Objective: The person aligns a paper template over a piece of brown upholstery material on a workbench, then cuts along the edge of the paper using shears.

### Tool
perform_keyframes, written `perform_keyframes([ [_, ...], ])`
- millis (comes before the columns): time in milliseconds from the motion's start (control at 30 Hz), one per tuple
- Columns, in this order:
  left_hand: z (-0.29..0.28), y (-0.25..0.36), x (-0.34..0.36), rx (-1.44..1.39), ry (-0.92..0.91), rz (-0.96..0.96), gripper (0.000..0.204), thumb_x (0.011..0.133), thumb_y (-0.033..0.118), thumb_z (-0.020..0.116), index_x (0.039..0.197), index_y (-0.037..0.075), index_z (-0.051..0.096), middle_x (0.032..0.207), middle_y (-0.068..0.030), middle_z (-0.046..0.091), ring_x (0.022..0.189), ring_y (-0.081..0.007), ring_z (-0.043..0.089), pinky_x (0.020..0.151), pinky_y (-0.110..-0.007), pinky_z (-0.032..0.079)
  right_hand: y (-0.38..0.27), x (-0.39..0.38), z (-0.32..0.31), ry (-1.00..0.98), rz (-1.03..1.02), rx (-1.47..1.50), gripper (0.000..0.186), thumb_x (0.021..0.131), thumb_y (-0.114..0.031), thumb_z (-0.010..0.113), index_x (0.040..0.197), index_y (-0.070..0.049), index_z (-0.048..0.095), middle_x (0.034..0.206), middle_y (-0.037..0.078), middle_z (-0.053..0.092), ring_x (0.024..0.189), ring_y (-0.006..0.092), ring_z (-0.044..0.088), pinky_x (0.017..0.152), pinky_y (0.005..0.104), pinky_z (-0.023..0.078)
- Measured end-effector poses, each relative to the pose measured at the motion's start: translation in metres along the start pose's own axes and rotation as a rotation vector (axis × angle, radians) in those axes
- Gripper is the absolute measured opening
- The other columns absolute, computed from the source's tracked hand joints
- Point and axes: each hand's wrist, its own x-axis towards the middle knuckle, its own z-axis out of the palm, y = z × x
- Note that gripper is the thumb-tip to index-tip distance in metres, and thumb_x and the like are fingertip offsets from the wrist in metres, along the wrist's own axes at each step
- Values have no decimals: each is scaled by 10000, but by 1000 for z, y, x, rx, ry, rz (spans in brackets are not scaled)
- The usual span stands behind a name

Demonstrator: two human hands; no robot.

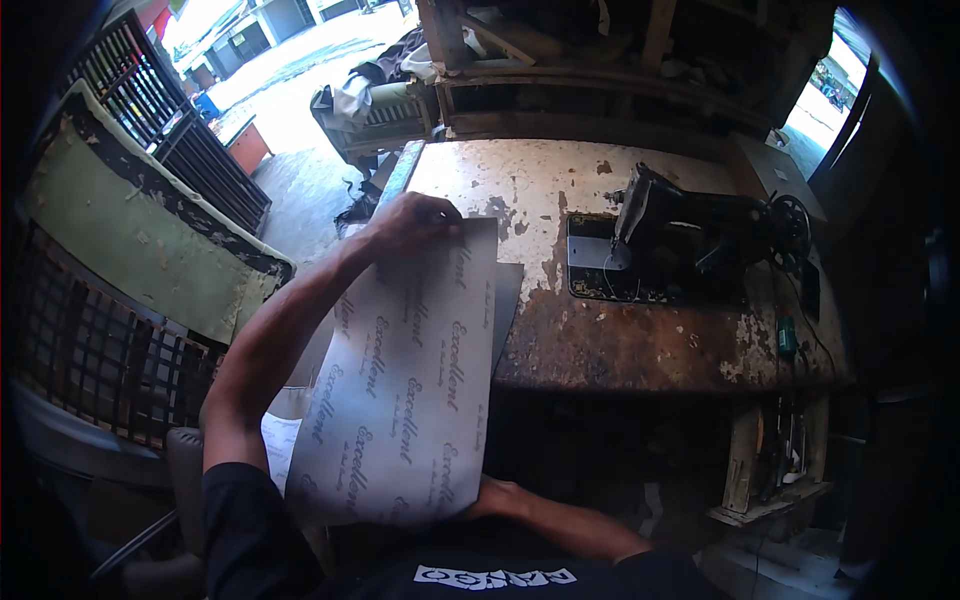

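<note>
Head view | left hand point(420, 226): pinching top edge of lettered grey sheet point(400, 370) | right hand point(492, 496): at lower-right corner, openness and hold hidden

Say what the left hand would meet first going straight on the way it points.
Past the printed sheet, the left hand would probably meet the black sewing machine; depth is unclear, so it might brush the worn tabletop sooner.

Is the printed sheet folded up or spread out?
Spread out: the printed sheet shows one broad patterned face, from the left hand at its top to the right hand, partly hidden, near its lower right corner.
</note>
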Motion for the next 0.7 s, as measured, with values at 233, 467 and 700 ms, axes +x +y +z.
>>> perform_keyframes([
  [233,111,-21,15,182,19,24,146,903,248,713,943,108,719,866,-128,718,825,-331,707,754,-443,555,67,-6,61,-161,544,164,614,866,-331,706,1354,10,556,1254,248,629,1190,332,628,1005,399,491],
  [467,111,-19,11,134,88,57,116,919,202,700,951,92,713,935,-130,694,822,-335,695,734,-426,550,88,-57,-22,746,940,337,738,833,-392,835,1362,41,558,1397,232,567,1302,292,545,1094,382,435],
  [700,123,-27,14,179,344,284,64,889,137,714,924,86,696,963,-123,649,990,-349,626,835,-453,505,126,-24,-39,645,643,615,590,883,-371,802,1316,-13,624,1332,149,632,1257,255,562,1096,375,435],
])
